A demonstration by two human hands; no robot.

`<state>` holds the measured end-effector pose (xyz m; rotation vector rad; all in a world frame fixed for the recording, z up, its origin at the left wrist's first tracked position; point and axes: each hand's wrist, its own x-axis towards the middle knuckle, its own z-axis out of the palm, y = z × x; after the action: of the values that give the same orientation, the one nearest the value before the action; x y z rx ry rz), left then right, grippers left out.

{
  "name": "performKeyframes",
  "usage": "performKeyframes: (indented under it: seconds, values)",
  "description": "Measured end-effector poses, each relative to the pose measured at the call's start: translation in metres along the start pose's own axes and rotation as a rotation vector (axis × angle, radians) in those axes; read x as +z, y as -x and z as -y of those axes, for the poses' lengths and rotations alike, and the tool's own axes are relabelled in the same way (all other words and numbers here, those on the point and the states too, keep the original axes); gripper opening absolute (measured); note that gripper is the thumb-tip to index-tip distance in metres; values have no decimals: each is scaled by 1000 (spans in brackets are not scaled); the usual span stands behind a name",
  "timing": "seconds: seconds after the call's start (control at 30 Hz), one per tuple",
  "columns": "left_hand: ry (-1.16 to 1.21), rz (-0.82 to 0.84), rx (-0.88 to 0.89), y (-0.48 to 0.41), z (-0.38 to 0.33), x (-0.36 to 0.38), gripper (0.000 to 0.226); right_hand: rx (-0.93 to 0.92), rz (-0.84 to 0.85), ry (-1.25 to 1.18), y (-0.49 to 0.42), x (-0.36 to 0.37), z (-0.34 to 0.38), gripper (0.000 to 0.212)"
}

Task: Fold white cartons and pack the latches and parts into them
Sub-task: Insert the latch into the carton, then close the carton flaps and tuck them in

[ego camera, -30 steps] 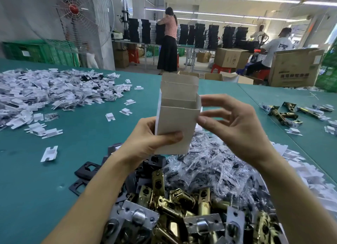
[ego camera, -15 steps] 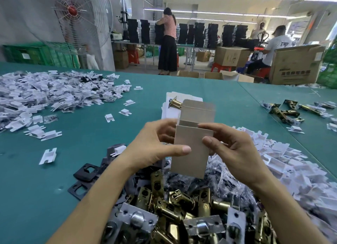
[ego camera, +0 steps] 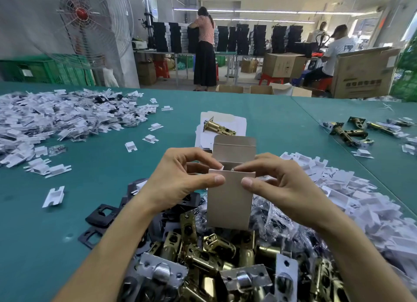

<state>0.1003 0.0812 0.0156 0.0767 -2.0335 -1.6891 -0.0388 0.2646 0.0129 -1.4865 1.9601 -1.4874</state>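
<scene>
Above the near latch pile (ego camera: 203, 256), both the left hand (ego camera: 180, 180) and right hand (ego camera: 284, 186) pinch the upright carton (ego camera: 229, 202), folding its side flaps inward; the top flap likely needs tucking next

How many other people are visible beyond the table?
3: a standing person by the black stacks, a seated person at right, a third person behind. More may be hidden.

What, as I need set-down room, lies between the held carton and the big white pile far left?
In the head view: the left hand gripping the carton, then green table with a few stray white clips.
</scene>
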Motion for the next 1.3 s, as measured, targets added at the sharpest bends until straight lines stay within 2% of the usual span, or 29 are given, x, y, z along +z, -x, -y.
performKeyframes:
  seconds: [0.17,0.27,0.4,0.63,0.87,1.03,1.2,1.3]
  values:
    - [-13,20,-21,0,0,-2,22,-124,-124,-214,-1,7,7,46]
    - [10,4,-17,0,2,-2,20,-127,-184,-251,-3,13,14,28]
    - [47,-21,-6,0,3,0,21,-97,-243,-150,-3,17,14,20]
    - [-37,-52,-14,0,1,-2,47,-130,-308,32,-2,16,14,11]
    - [-32,9,-10,1,-5,0,50,-125,-314,101,-4,14,18,11]
    - [-51,-13,-5,2,-5,3,47,-111,-221,193,-3,6,24,17]
    - [-19,-11,25,1,-4,4,33,-63,-139,192,0,0,27,9]
    - [25,-37,33,0,-2,4,20,-59,-136,198,1,-4,25,11]
